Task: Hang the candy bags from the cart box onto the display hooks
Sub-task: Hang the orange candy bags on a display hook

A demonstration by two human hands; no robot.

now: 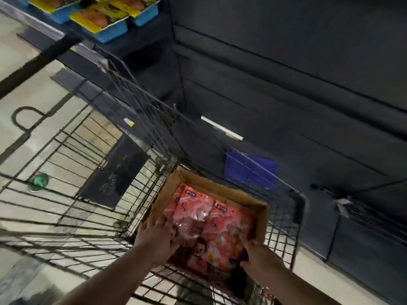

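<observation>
A wire cart [88,194] fills the lower left and centre of the frame, and an open cardboard box [211,186] sits in its lower-centre corner. The candy bags [198,212], glossy red-pink packs, lie flat inside the box in two side-by-side stacks. Both bare forearms reach in from the bottom edge. The left hand [154,236] rests on the left edge of the left stack with its fingers [154,223] spread and fairly straight; blur hides whether they actually grip the pack. The right hand [257,256] is at the lower right corner of the right stack, its fingers [244,241] curled around the edge of the bags. Dark shelving [286,62] takes up the upper right, and blue trays [105,25] of packaged goods sit on a shelf at the upper left. A small green object [40,181] lies on the pale floor [22,84], seen through the cart wires at the left.
</observation>
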